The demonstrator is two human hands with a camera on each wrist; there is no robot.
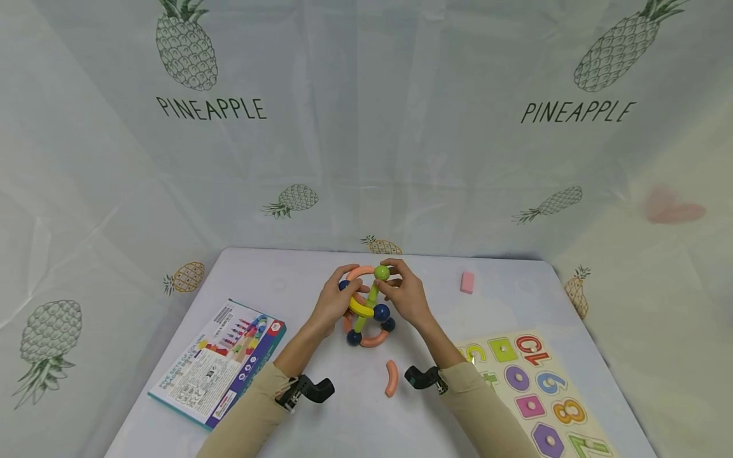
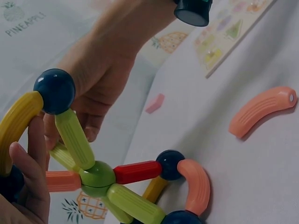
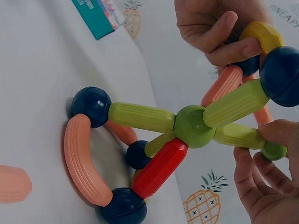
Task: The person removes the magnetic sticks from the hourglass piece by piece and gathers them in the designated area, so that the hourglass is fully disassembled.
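A magnetic ball-and-stick model stands on the table, with a green centre ball [image 3: 194, 127], straight light-green sticks and a red stick [image 3: 160, 168]. Its base has blue balls [image 3: 91, 107] joined by curved orange sticks [image 3: 83, 158]. My left hand [image 1: 332, 300] grips the upper left of the model by a curved yellow stick [image 2: 17, 125], beside a blue ball. On the upper right, my right hand [image 1: 408, 294] pinches a small green ball [image 1: 382, 273] at the end of a light-green stick [image 3: 239, 136]. Another blue ball [image 2: 54, 91] joins the yellow stick to a light-green one.
A loose curved orange stick [image 1: 392, 378] lies in front of the model. At left is a printed box [image 1: 223, 362]; at right, a number-and-shape puzzle board [image 1: 535, 394]. A pink block [image 1: 467, 282] lies toward the back right, and a pineapple-print curtain [image 1: 389, 140] hangs behind the table.
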